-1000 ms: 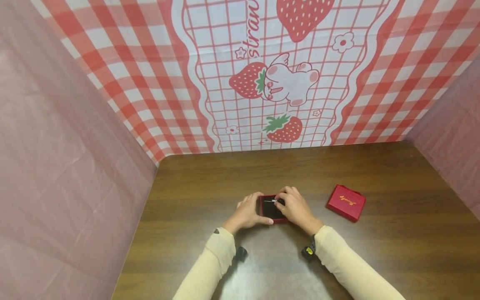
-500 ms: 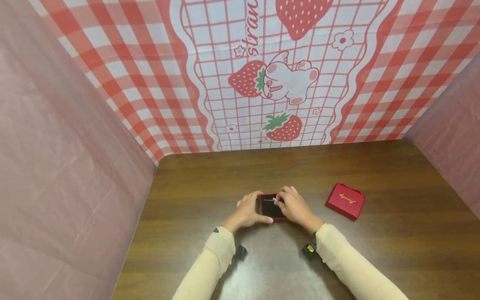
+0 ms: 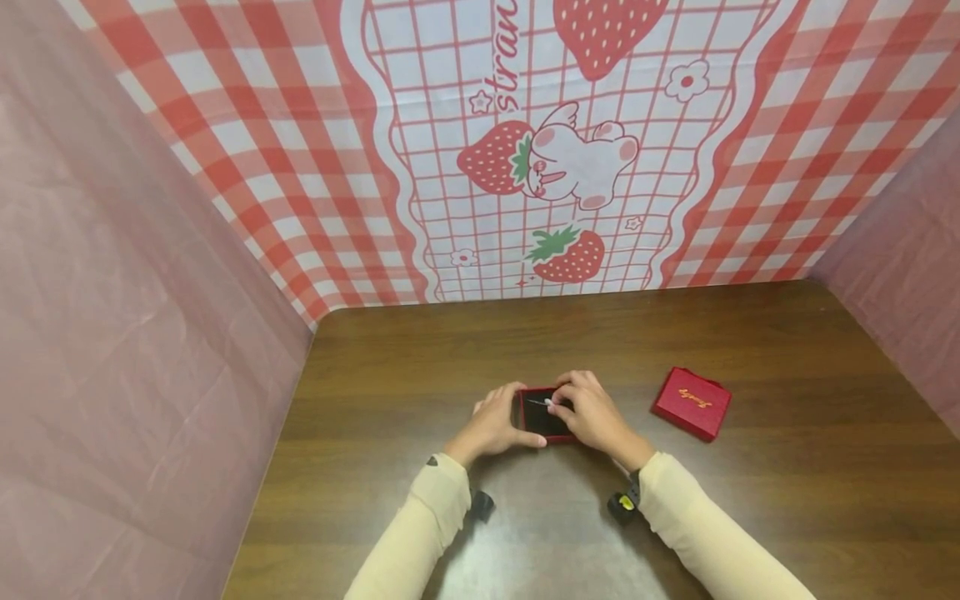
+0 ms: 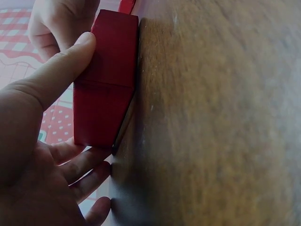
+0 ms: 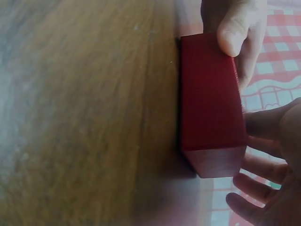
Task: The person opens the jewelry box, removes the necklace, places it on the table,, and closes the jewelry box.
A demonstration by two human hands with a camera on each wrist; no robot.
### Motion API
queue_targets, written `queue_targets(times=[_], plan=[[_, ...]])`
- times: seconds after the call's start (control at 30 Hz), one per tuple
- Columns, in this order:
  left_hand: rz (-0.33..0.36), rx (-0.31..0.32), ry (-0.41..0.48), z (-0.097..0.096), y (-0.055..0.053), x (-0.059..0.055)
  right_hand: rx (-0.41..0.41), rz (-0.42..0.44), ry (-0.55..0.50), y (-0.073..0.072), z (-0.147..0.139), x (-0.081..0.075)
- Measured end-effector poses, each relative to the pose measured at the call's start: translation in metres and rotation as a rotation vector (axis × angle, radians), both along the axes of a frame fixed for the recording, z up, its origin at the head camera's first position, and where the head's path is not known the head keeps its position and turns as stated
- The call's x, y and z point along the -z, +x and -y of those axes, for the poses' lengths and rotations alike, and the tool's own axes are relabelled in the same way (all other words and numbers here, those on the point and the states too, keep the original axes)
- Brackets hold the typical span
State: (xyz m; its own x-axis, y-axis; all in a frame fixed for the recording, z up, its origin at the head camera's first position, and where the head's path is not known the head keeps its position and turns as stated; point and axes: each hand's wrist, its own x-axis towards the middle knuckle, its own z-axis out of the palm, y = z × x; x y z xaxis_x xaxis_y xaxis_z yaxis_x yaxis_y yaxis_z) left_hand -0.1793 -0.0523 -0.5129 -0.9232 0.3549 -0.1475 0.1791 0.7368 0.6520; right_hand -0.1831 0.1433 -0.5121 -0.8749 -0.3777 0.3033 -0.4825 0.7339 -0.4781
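Note:
On the table, a red jewelry box base (image 3: 536,423) with a black lining lies uncovered. My left hand (image 3: 491,423) grips it from the left, thumb on the near wall (image 4: 110,52) and fingers around the side, as the left wrist view shows. Over the lining, my right hand (image 3: 592,412) pinches a small silvery piece of jewelry (image 3: 548,403) between thumb and forefinger; a thin pale line runs left from it. Its exact kind is too small to tell. In the right wrist view the box wall (image 5: 209,94) hides the jewelry.
A red lid (image 3: 692,403) with gold lettering lies on the wooden table (image 3: 420,350) to the right of the box. Behind the table hangs a strawberry-print cloth (image 3: 570,254), with pink cloth at both sides. A small camera sits at each wrist.
My right wrist has shifted slightly to the right, and the pinched jewelry has changed its tilt a little over the lining. The left hand and the box stay in place.

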Motion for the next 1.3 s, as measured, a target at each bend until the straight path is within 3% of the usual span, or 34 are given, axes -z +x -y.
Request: queue_targets(times=[0.33,0.8,1.3], plan=[[-0.006,0.002,-0.005,0.0004,0.0002,0.0039,-0.049,-0.064,-0.071,0.0039,0.0031,-0.0062],[-0.012,-0.007,0.021,0.0013,-0.0005,0.0036,-0.049,-0.024,-0.163,0.0067,0.0038,-0.0094],[0.003,-0.018,0.043,-0.0003,-0.0016,0.0051,-0.031,-0.033,-0.273,0.0050,-0.0024,0.0003]])
